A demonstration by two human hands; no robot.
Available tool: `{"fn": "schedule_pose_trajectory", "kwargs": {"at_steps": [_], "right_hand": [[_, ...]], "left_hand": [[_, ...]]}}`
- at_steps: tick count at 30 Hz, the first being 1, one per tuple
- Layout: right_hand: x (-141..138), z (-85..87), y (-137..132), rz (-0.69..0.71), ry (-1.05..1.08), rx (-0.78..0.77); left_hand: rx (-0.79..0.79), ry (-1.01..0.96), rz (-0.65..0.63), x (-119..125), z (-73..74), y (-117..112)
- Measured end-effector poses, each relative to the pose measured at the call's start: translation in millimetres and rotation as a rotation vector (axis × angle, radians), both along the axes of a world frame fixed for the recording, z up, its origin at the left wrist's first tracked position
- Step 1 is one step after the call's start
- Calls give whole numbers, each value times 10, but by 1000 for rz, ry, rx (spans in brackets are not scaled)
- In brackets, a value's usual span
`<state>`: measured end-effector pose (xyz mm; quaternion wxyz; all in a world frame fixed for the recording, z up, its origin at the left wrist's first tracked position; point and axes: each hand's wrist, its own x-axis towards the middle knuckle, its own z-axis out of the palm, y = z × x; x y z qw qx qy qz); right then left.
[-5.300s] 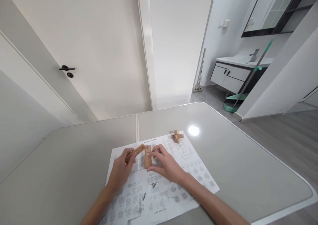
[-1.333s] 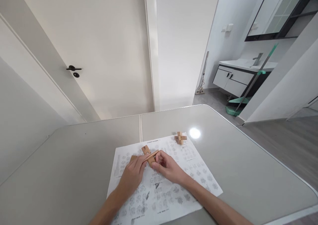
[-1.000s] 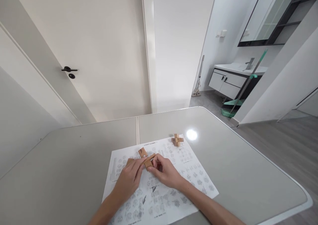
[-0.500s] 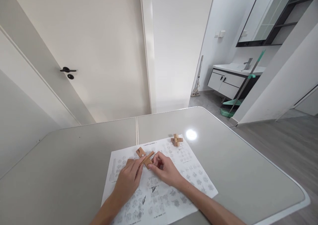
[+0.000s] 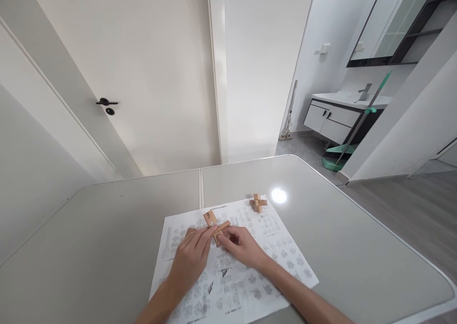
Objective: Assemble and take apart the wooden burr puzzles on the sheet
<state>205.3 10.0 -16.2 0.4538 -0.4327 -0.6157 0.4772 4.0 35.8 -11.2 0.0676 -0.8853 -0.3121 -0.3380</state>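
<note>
Over the printed sheet [image 5: 266,278], my left hand [image 5: 192,251] is closed on wooden puzzle pieces. A flat piece with a dark mark [image 5: 210,216] sticks up past its fingertips, and a thin wooden stick [image 5: 224,225] lies across that piece. My right hand [image 5: 243,248] pinches the lower end of the marked piece between thumb and fingers. Part of another wooden piece [image 5: 190,231] shows behind the left fingers; the rest is hidden. An assembled wooden cross-shaped puzzle [image 5: 257,203] stands at the sheet's far right corner, apart from both hands.
The sheet lies on a grey table [image 5: 342,248] with a pale rim and a seam across it. A white door [image 5: 160,76] stands beyond. To the right are a washbasin cabinet [image 5: 330,119] and a green dustpan [image 5: 332,163].
The view has shifted a little, so the scene sits slightly further right. The marked piece and the stick across it have turned a little between my hands, which keep their grip.
</note>
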Motion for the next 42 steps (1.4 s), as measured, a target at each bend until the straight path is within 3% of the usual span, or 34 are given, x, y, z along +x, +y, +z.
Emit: {"fn": "schedule_pose_trajectory", "kwargs": {"at_steps": [8, 42], "right_hand": [[6, -67, 4, -63, 3, 9], [-7, 8, -23, -125, 3, 61]], "left_hand": [[-117, -19, -23, 4, 26, -45], [-146, -22, -35, -7, 77, -74]]}}
